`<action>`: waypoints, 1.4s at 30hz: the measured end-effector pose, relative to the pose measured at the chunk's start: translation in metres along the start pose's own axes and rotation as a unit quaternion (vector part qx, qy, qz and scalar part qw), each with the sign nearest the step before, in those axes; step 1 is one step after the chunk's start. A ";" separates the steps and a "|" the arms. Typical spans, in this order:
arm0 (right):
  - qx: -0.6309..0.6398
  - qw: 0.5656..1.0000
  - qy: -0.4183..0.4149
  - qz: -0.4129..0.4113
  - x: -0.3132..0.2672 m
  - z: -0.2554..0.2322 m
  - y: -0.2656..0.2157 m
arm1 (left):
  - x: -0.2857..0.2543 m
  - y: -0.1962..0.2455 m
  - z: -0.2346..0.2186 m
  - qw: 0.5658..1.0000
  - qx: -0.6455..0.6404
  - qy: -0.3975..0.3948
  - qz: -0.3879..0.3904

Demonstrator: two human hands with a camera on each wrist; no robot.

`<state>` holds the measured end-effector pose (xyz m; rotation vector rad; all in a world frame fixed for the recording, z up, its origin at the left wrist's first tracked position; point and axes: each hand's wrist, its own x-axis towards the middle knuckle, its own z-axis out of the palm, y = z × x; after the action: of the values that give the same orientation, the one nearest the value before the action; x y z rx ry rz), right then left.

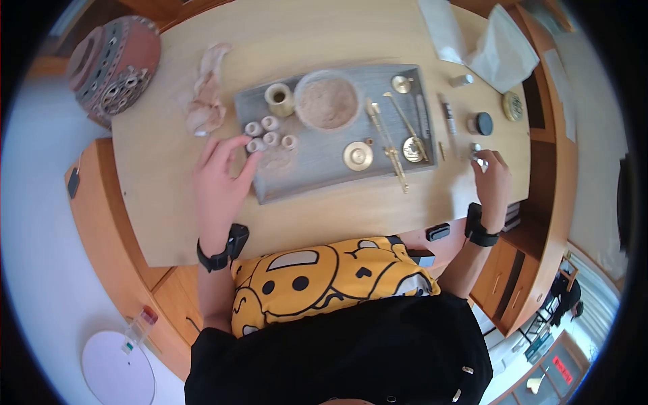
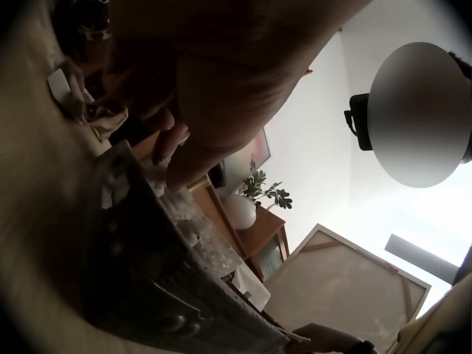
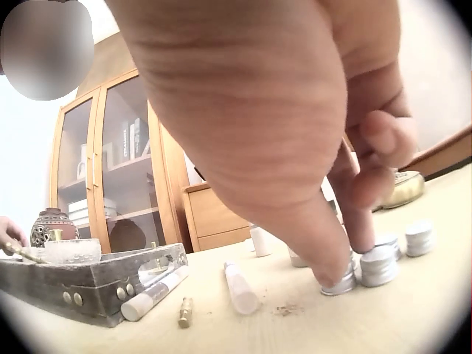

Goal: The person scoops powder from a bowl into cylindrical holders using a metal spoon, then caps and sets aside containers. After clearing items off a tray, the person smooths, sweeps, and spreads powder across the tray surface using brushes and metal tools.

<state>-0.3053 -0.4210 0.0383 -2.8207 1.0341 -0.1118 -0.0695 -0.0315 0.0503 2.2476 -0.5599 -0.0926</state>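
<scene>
At the tray's left end, my left hand (image 1: pixel 219 182) has its thumb and forefinger round a small pale round pot (image 1: pixel 255 146). Several like it stand together beside a gold-coloured pot (image 1: pixel 279 99). In the left wrist view, that hand's fingers (image 2: pixel 172 140) reach down at the corner of the grey tray (image 2: pixel 133 221). To the tray's right, my right hand (image 1: pixel 494 181) pinches a small silver disc-shaped tin (image 3: pixel 338 286) between thumb and forefinger, low over the table. Close by stand stacks of similar silver tins (image 3: pixel 378 267); the other fingers are bent above them.
The grey tray (image 1: pixel 317 177) bears a bowl of brown powder (image 1: pixel 328 101), a brass lid (image 1: pixel 358 156) and brass tools (image 1: pixel 386 145). A dark-lidded jar (image 1: pixel 481 124) and a tube (image 1: pixel 448 116) lie right of it. A crumpled cloth (image 1: pixel 208 88) and a patterned pot (image 1: pixel 118 64) stand left.
</scene>
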 end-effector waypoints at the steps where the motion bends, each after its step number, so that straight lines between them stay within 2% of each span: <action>1: 0.001 1.000 0.006 -0.018 0.000 0.001 0.001 | 0.001 -0.002 0.000 1.000 0.010 0.004 -0.009; 3: -0.017 1.000 -0.001 -0.007 0.001 0.001 -0.003 | 0.001 -0.007 0.000 1.000 0.001 0.005 0.013; 13: 0.000 1.000 0.001 -0.019 0.006 0.012 -0.006 | -0.006 0.012 -0.015 0.999 -0.017 0.029 -0.018; 16: -0.011 1.000 0.010 -0.015 0.005 0.015 -0.007 | -0.009 0.017 -0.009 1.000 -0.027 0.012 -0.002; 18: -0.013 1.000 0.013 -0.009 0.004 0.015 -0.005 | -0.012 0.019 0.000 0.997 -0.043 -0.009 0.062; 21: 0.017 0.999 0.038 -0.016 -0.001 0.009 -0.003 | -0.015 0.025 0.014 0.992 -0.049 -0.043 0.108; 24: 0.006 0.999 0.041 0.027 -0.006 -0.010 -0.021 | -0.017 0.024 0.029 0.989 -0.014 -0.043 0.137; 27: 0.004 0.997 0.068 0.026 -0.010 -0.026 -0.043 | -0.022 0.019 0.040 0.992 -0.001 -0.061 0.112; 29: 0.035 0.997 0.067 -0.003 -0.016 -0.043 -0.078 | -0.021 0.021 0.041 0.991 -0.004 -0.040 0.127; 30: 0.051 0.994 0.086 -0.045 -0.017 -0.040 -0.083 | -0.021 0.022 0.041 0.990 -0.008 -0.020 0.140; 31: 0.051 0.994 0.086 -0.044 -0.018 -0.041 -0.094 | -0.022 0.022 0.042 0.990 -0.008 -0.020 0.140; 35: 0.129 0.977 0.045 -0.163 -0.025 -0.047 -0.148 | -0.021 0.024 0.041 0.992 -0.002 -0.030 0.119; 39: 0.266 0.920 -0.007 -0.289 -0.025 -0.030 -0.191 | -0.021 0.022 0.044 0.993 -0.024 -0.026 0.116; 42: 0.283 0.897 -0.039 -0.336 -0.022 -0.022 -0.209 | -0.022 0.026 0.045 0.993 -0.042 -0.027 0.108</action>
<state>-0.1914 -0.2512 0.0912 -2.4561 -0.0505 -0.3066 -0.1096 -0.0689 0.0359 2.0947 -0.8093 -0.0660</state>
